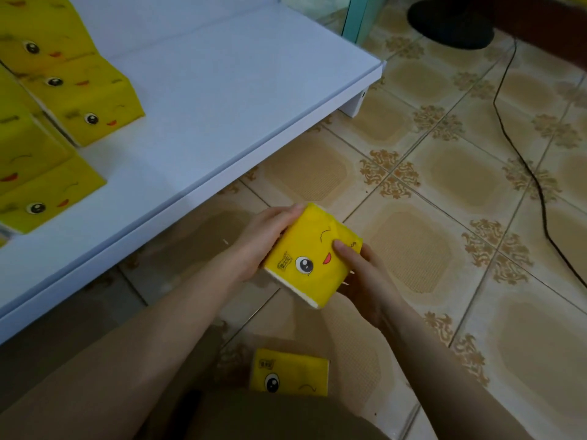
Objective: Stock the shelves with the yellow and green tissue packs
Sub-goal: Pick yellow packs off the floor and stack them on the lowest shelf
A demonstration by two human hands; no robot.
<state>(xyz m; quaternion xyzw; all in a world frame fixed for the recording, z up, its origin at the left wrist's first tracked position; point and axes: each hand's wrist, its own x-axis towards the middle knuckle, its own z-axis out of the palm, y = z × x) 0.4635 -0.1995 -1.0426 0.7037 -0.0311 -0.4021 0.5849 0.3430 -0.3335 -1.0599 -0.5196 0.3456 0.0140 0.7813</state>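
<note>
Item: yellow tissue pack (313, 254), gripped by my left hand (263, 241) and right hand (365, 281) over the floor. Step: carrying. Next, I judge: set onto shelf (222, 100), beside stocked packs (85, 100).

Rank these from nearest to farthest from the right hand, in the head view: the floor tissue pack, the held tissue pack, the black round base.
1. held tissue pack, gripped in the right hand
2. floor tissue pack, just below, by the leg
3. black round base, far top right

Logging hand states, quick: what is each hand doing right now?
Left hand: holding the yellow tissue pack by its left side.
Right hand: holding the same pack from the right.
</note>
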